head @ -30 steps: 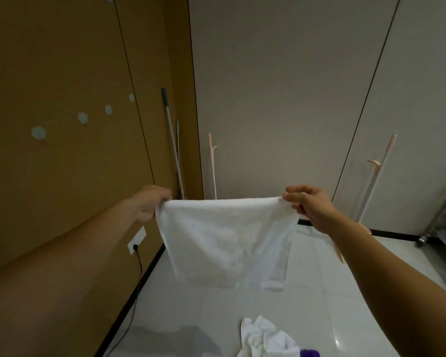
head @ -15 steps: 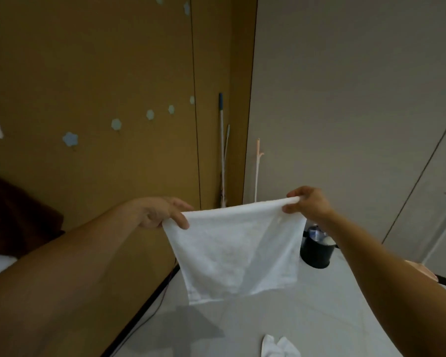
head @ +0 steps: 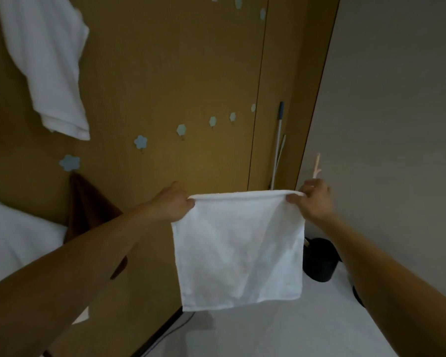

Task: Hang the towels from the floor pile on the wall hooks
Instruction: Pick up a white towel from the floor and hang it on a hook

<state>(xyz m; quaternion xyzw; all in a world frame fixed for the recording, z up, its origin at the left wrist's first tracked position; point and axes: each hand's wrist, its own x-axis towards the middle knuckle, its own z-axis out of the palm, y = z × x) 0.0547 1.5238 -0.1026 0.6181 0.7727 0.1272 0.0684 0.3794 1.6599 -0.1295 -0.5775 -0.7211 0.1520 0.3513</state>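
Hands held a small white towel (head: 238, 249) stretched out in front of the wearer, seen from a head-worn camera looking forward and down. The left hand (head: 171, 203) pinched the towel's upper left corner between thumb and fingers, and the right hand (head: 313, 199) pinched the upper right corner the same way. The top edge ran taut and nearly level between the two hands, and the rest of the cloth hung straight down in the air, clear of the pale floor (head: 268, 331) below.

To the left stood a tan wall (head: 165, 60) with a slanting row of pale blue flower-shaped hooks (head: 140, 142). A brown towel (head: 88, 207) hung from one of the lower hooks, partly hidden behind the left forearm. A larger white towel (head: 49, 60) hung higher up at the top left, and more white cloth (head: 13, 233) showed at the left edge below it.

In the corner where the tan wall met a grey wall (head: 397, 99), a thin pole with a blue tip (head: 278, 140) leaned upright. A dark round bin (head: 319, 261) sat on the floor just beside the towel's lower right edge, below the right forearm. A dark cable (head: 175, 328) trailed along the base of the wall.
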